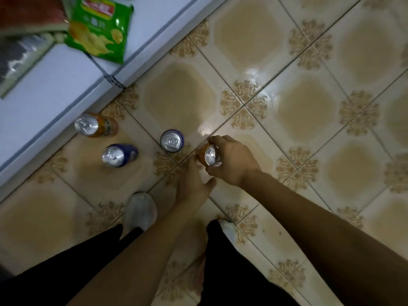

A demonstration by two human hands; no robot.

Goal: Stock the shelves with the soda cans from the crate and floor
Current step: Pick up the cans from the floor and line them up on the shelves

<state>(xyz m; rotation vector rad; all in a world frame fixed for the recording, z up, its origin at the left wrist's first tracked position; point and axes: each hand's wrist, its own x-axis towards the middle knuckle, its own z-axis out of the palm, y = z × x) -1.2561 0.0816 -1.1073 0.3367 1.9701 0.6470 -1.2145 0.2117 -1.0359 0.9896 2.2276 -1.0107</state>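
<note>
Down on the tiled floor [287, 62], right hand [234, 160] grips an orange soda can [209, 155] while left hand [192, 180] touches it, fingers hidden, so it's mid-pickup, and next it probably lifts to the shelf.

Both arms reach down and forward, forearms bare. The right hand [231, 161] comes in from the right with fingers and thumb curled around the top of an orange can [208, 156]. The left hand [192, 182] sits just below it, fingertips touching that can's side, thumb stuck out to the right.
</note>
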